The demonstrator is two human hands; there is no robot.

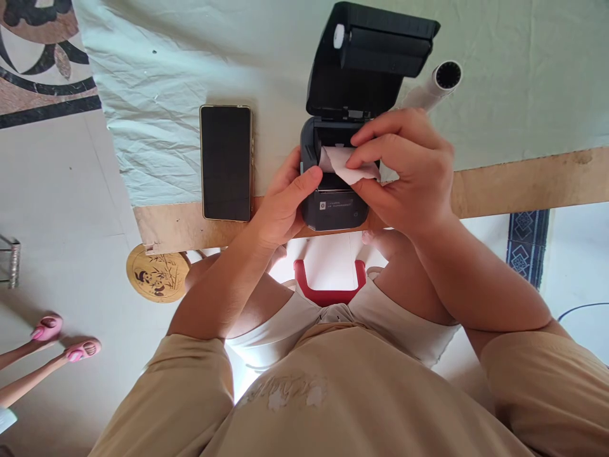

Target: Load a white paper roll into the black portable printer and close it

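Printer (335, 212), phone (226, 163) and white cylinder (421, 96), one of each, are on the bench (523, 176), the first two at its near edge. Black and boxy, the printer has its one lid (356, 89) raised; the left hand (284, 200) grips its side, while the right hand (412, 168) pinches one white paper (335, 160) inside.

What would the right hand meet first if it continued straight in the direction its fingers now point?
The right hand would first press into the white paper its fingers touch; past that, probably the left wall of the black device, near the left hand. Depth is unclear.
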